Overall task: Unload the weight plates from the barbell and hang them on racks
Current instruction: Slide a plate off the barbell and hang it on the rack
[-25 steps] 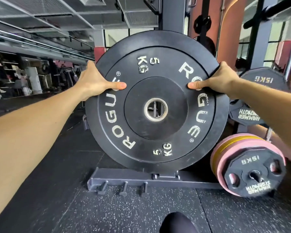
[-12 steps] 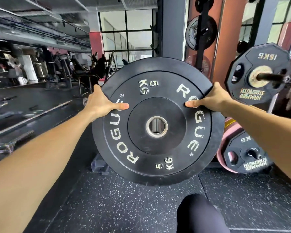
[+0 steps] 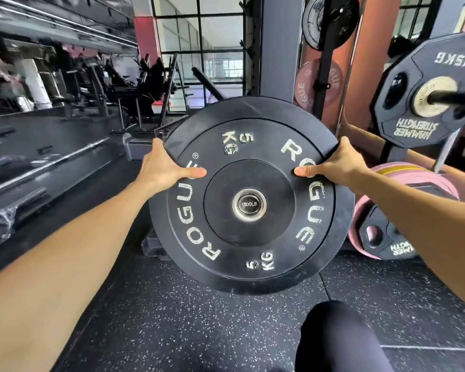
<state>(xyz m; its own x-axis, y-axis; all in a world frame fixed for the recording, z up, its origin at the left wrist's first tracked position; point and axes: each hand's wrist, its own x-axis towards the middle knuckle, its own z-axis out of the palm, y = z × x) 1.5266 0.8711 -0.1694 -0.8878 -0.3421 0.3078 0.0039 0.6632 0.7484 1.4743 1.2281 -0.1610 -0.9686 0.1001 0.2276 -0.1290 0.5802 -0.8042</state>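
black 5 KG bumper plate [image 3: 250, 237] held upright at frame centre, face toward camera | peg end marked 1500LB [image 3: 249, 204] seen in its centre hole | left hand [image 3: 163, 170] gripped on rim at 10 o'clock, thumb laid on face | right hand [image 3: 336, 165] gripped on rim at 2 o'clock, thumb laid on face | 15KG plate [image 3: 424, 108] seen at 2 o'clock of it, on a bar

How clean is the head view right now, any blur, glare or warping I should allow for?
Head view: the round black rubber 5 kg plate gripped by the left hand and right hand is sharp, lettering readable; the left background is motion-smeared; the bright window is washed out; wide-angle bending curves the grey steel upright.
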